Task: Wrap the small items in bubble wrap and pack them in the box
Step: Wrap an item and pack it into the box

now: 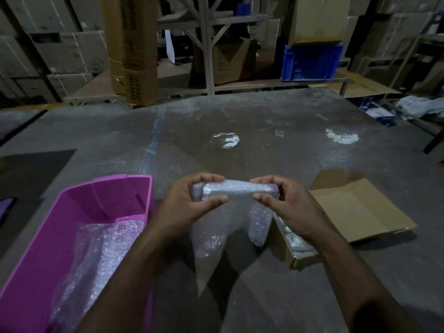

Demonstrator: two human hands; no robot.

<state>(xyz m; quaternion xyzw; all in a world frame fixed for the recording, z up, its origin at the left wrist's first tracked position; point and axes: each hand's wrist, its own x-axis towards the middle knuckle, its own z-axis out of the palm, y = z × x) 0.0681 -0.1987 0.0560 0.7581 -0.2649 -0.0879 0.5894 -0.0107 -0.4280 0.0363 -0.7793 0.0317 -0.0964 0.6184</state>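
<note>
Landmark: the wrapped item, a short roll held level above the table, all places given from it.
Left hand: pinches the roll's left end, thumb below and fingers curled over the top, likely to keep the wrap from unrolling.
Right hand: pinches the right end the same way, so the roll is probably being turned between both hands.
Bubble wrap: a loose tail hangs straight below the roll, so the wrapping looks unfinished.
Pink bin: below and left, holding more crumpled wrap, a likely supply kept within reach.
Cardboard box: just right, flaps open for packing; its near compartment shows pale contents partly hidden under the right wrist.
Hard to tell: what the item is, since the wrap clouds it.
Beyond: far behind the roll, shelving with cartons and a blue crate, dim and blurred.
</note>
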